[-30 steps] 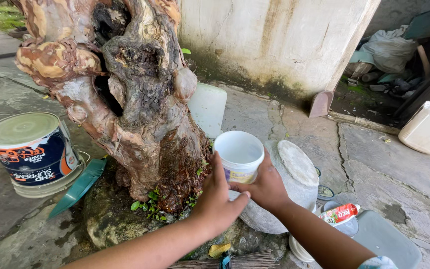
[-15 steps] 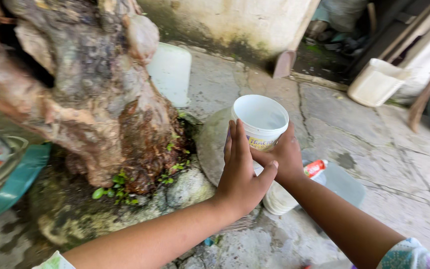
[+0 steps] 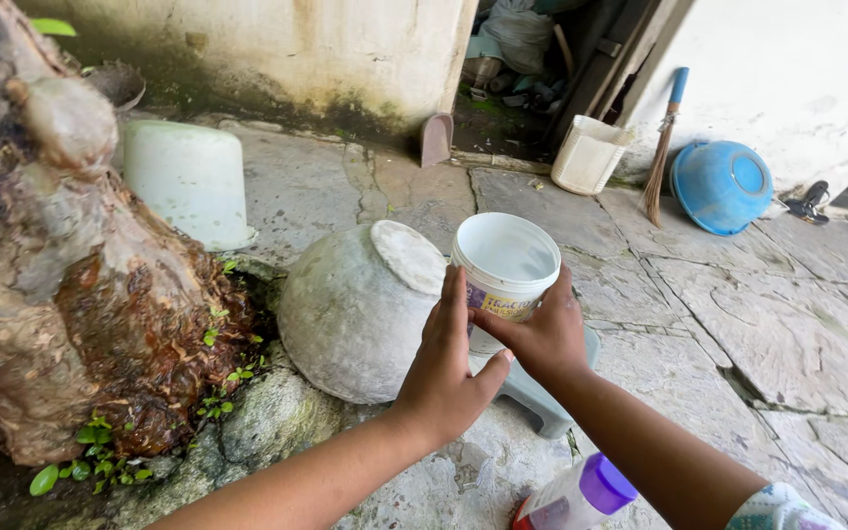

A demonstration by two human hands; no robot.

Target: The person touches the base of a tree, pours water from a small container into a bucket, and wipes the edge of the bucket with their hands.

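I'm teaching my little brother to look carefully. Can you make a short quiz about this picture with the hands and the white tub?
1. True or false: both hands touch the white tub.
2. What lies on its side left of the tub? A) round grey pot B) red bucket C) wooden chair
3. What colour is the cap of the bottle at the bottom edge?

Key
1. True: the left hand rests flat against its side and the right hand grips it from below.
2. A
3. Purple
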